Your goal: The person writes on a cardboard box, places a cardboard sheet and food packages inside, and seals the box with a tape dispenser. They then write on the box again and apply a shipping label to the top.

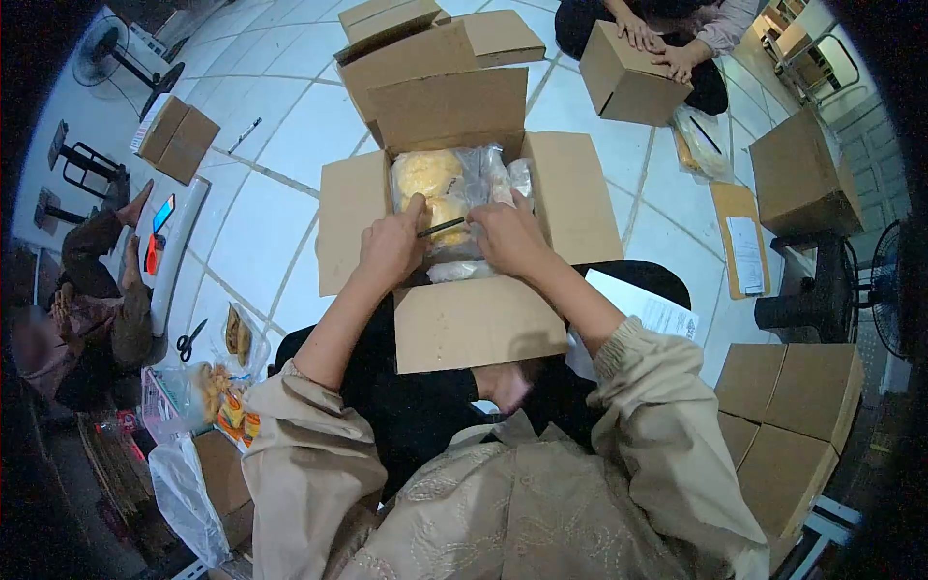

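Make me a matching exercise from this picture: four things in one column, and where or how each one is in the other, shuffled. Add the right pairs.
Things
1. Box at the centre
2. Dark pen-like stick
3. Scissors
4. Clipboard

Places and states
A. Bearing white paper
B. Beside a clear plastic bag, at the left of the view
C. Flaps open, plastic-wrapped things inside
D. Between the left hand and the right hand

Right pairs: 1-C, 2-D, 3-B, 4-A
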The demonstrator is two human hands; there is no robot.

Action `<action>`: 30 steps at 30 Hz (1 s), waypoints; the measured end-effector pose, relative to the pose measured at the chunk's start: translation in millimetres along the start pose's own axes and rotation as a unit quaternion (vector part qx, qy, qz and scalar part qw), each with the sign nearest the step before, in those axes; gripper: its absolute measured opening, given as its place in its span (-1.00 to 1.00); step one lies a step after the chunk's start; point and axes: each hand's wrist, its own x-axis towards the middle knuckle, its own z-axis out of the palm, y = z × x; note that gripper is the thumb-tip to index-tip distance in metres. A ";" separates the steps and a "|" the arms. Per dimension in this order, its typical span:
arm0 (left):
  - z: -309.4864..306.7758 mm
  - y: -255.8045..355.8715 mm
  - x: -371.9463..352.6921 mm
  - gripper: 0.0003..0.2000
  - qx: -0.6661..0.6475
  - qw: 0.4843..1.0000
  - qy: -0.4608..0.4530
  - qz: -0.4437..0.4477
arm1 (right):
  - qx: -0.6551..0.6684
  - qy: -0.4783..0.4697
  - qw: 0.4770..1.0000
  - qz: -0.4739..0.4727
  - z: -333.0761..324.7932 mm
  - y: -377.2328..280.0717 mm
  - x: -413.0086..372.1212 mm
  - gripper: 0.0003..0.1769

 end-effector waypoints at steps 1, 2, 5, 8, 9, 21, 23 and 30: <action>-2.8 -5.6 -2.3 -0.46 -0.013 1.000 -0.001 0.023 | -0.001 0.018 1.000 -0.015 -6.2 -2.7 -5.5 -0.68; -8.1 -4.7 -5.1 -0.45 -0.027 0.999 -0.002 0.046 | -0.004 0.020 1.000 -0.016 -11.0 -4.2 -9.0 -0.68; -24.1 1.3 -15.9 -0.45 0.034 0.998 0.022 0.057 | 0.025 0.039 0.999 -0.010 -18.1 -7.0 -14.3 -0.59; -10.9 5.1 -17.1 -0.48 0.075 0.996 0.001 0.057 | 0.010 0.016 0.999 -0.041 -13.6 -8.7 -7.1 -0.54; 2.3 -0.2 -12.5 -0.48 0.077 0.995 0.003 0.055 | 0.000 0.009 0.999 -0.045 -6.0 -7.4 -1.7 -0.54; -6.1 7.3 -30.5 -0.80 -0.027 0.997 -0.066 0.018 | -0.037 -0.062 0.997 0.011 -56.0 22.6 -52.9 -0.83; 9.5 9.4 -26.1 -0.79 -0.014 1.000 -0.025 0.012 | -0.066 -0.048 0.997 0.001 -48.6 24.7 -54.2 -0.88; 8.5 -49.8 -55.0 -0.71 -0.182 0.955 0.225 -0.070 | -0.012 0.254 0.951 0.177 -74.1 67.4 -80.6 -0.53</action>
